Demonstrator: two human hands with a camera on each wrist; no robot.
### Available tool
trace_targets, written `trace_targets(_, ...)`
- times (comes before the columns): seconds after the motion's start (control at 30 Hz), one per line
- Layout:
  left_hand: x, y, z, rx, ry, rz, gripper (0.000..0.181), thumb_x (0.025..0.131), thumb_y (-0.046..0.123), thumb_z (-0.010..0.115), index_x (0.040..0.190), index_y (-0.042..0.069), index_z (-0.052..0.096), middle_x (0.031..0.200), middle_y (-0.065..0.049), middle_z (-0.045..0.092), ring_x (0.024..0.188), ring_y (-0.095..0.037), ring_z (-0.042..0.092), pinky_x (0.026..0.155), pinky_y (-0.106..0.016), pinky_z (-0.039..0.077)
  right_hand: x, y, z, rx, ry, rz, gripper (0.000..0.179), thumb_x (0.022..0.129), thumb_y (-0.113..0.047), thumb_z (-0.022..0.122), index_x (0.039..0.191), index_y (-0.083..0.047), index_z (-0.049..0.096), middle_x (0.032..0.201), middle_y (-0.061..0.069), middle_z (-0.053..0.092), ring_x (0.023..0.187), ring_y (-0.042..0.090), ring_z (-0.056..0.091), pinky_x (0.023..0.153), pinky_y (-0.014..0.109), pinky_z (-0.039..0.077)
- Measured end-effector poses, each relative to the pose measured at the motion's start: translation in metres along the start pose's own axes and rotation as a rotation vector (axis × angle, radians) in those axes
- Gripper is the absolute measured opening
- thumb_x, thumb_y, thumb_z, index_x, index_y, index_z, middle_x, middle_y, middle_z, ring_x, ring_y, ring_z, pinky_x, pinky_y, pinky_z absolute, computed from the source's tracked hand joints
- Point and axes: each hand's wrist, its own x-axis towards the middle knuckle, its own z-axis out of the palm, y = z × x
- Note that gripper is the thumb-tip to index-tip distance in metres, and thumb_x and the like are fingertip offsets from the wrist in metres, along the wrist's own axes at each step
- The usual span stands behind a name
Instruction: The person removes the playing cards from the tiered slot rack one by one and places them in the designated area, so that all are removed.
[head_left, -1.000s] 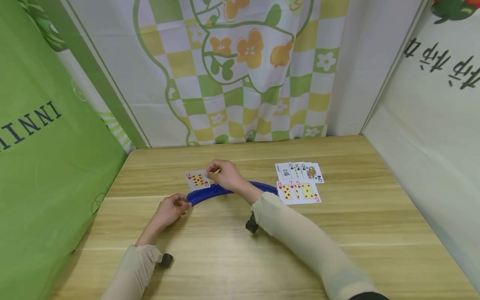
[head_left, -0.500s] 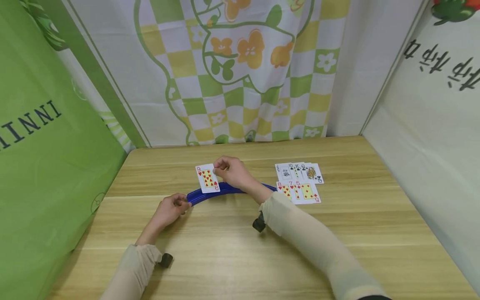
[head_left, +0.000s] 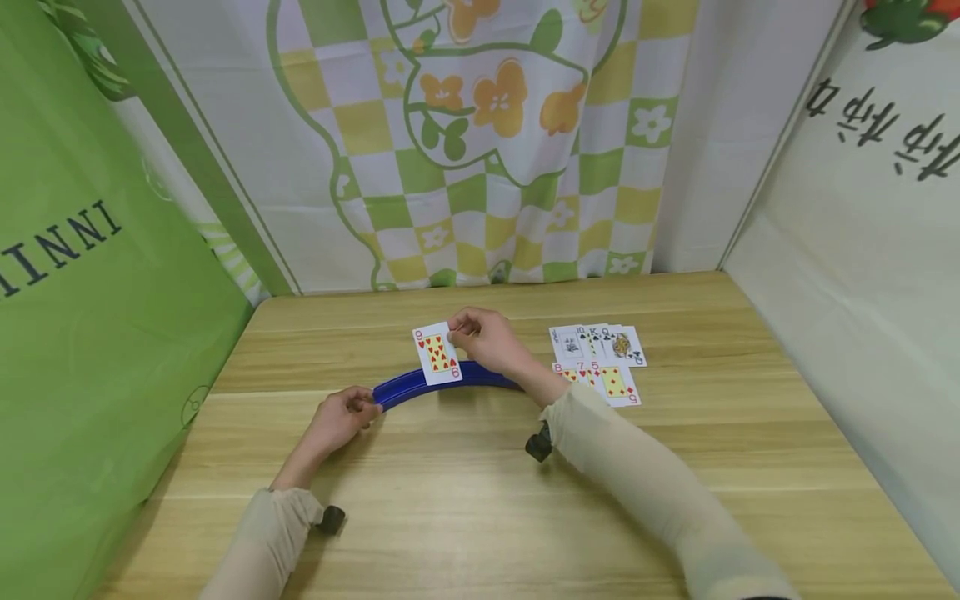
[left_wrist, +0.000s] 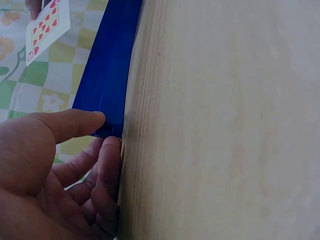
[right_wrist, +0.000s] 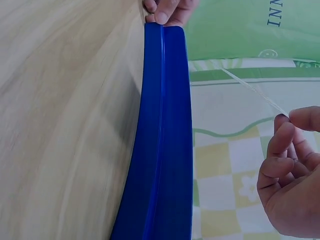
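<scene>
A curved blue card holder (head_left: 401, 389) with a lengthwise groove (right_wrist: 162, 100) stands on the table. My left hand (head_left: 339, 421) pinches its left end, thumb on the face and fingers behind, as the left wrist view shows. Between thumb and fingertips my right hand (head_left: 489, 342) pinches a nine of hearts playing card (head_left: 437, 354) by its upper right edge. The card is upright, slightly tilted, and overlaps the middle of the holder in the head view. In the right wrist view the card (right_wrist: 255, 91) appears nearly edge-on, beyond the holder. The holder's right end is hidden behind my right forearm.
Right of the holder lie two overlapping rows of face-up cards: black cards (head_left: 600, 345) behind and red cards (head_left: 617, 385) in front, partly covered by my sleeve. A patterned curtain (head_left: 502, 208) hangs at the wooden table's (head_left: 450, 500) back edge, with a green cloth (head_left: 112, 333) at left.
My right hand has moved right along the holder with the nine of hearts, turning the card from sideways to nearly upright. My left hand stays on the holder's left end.
</scene>
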Motion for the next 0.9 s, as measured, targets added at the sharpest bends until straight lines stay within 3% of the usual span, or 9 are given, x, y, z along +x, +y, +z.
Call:
trace_targets(0.13,0.001,0.0,-0.001,-0.002,0.002,0.003,0.03,0.093,0.021,0.07,0.113,0.0,0.065,0.095,-0.012,0.072,0.075,-0.013,0.062,0.069,-0.029,0.048,-0.003,0.005,-0.008,0.017,0.014,0.01,0.015,0.096,-0.016,0.064,0.107,-0.007,0.068,0.094,0.011,0.069,0.065,0.015,0.06,0.059,0.026,0.051)
trace_targets(0.33,0.0,0.0,0.0,-0.001,0.003,0.009,0.029,0.093,0.021,0.07,0.112,0.0,0.065,0.094,-0.011,0.072,0.074,-0.012,0.062,0.068,-0.028,0.049,-0.009,0.009,-0.019,0.015,0.017,0.041,0.016,0.097,-0.017,0.062,0.109,-0.007,0.067,0.095,0.011,0.068,0.075,0.025,0.064,0.062,0.027,0.052)
trace_targets(0.57,-0.001,0.0,-0.001,-0.013,-0.009,-0.001,0.031,0.093,0.021,0.069,0.114,0.0,0.065,0.095,-0.012,0.072,0.074,-0.014,0.064,0.068,-0.029,0.049,-0.016,0.011,-0.033,-0.013,0.029,0.085,0.017,0.097,-0.02,0.063,0.111,-0.011,0.066,0.098,0.01,0.07,0.07,0.016,0.062,0.062,0.027,0.051)
trace_targets(0.9,-0.002,0.001,-0.002,-0.011,-0.024,0.004,0.032,0.094,0.023,0.068,0.116,0.0,0.064,0.097,-0.013,0.072,0.075,-0.014,0.065,0.068,-0.027,0.049,-0.025,0.018,-0.053,-0.044,0.047,0.118,0.019,0.098,-0.024,0.062,0.112,-0.013,0.065,0.096,0.008,0.069,0.067,0.018,0.059,0.058,0.029,0.047)
